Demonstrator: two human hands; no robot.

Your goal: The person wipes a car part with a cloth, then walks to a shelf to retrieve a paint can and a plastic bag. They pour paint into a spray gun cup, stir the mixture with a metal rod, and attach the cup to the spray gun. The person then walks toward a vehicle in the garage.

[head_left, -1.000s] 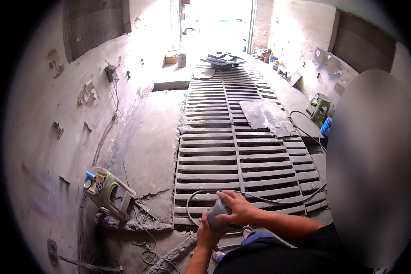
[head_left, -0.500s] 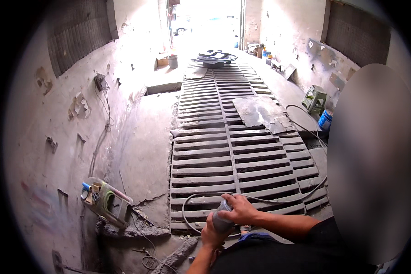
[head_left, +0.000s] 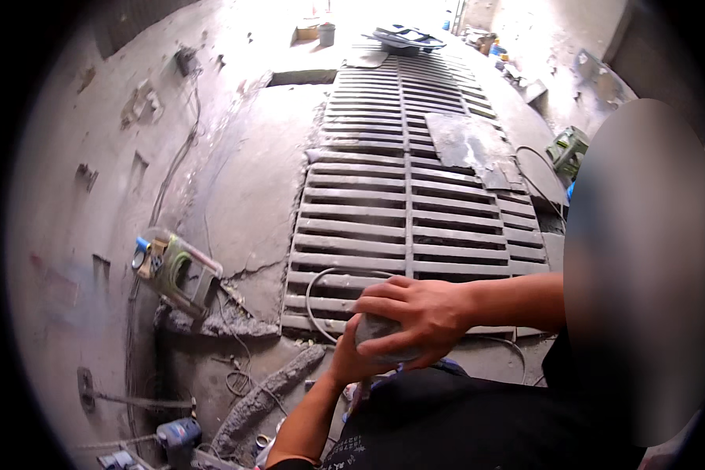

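Observation:
Close in front of me, both hands are on a grey, rounded, cylinder-like container (head_left: 374,327); its exact kind is not clear. My left hand (head_left: 351,356) wraps it from the left and below. From the right, my right hand (head_left: 427,317) lies over its top, with fingers curled across and around it. Most of the container is hidden by the fingers, and so is its underside. A thin grey hose (head_left: 309,301) curves over the floor grate (head_left: 352,223) just beyond my hands.
At left stands a green stool (head_left: 182,274) with a blue roll and small items on it. Beside rubble at lower left lies a blue can (head_left: 178,432). A flat sheet (head_left: 462,141) covers part of the grate; dark panels (head_left: 406,37) lie far ahead. A blurred oval hides the right side.
My view has tilted down and turned. My right hand has shifted from the container's upper side to lie across its top, covering more of it. My left hand still holds it.

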